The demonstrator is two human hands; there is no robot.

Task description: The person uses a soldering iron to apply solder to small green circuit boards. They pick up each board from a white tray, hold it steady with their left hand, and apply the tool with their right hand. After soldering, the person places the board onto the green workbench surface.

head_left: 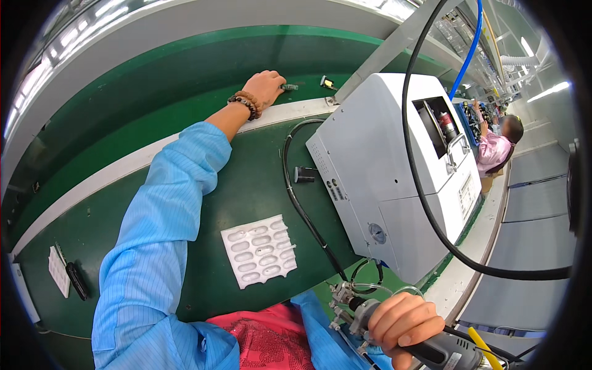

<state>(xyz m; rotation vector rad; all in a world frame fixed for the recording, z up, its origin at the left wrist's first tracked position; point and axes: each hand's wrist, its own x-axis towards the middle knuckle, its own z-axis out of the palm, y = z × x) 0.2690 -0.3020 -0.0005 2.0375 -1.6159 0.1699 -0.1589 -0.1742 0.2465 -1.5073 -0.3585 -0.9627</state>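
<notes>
My left hand (264, 90) reaches across the bench to the green belt beyond its far rail. Its fingers are closed at the end of a small dark greenish part (289, 87), whose exact kind I cannot make out. A little to the right on the belt lies another small part, black, white and yellow (327, 82). At the lower right, my right hand (404, 324) wraps round a grey and black power screwdriver (425, 350) with metal fittings and thin tubes at its front end. A white moulded tray (259, 251) with oval pockets lies on the bench between my arms.
A large white machine (376, 166) stands on the right, with a black hose (288, 179) beside it and another cable (425, 203) looping in front. A small black cylinder (304, 174) lies near it. A black object (77, 280) is at far left. A person in pink (493, 151) sits beyond.
</notes>
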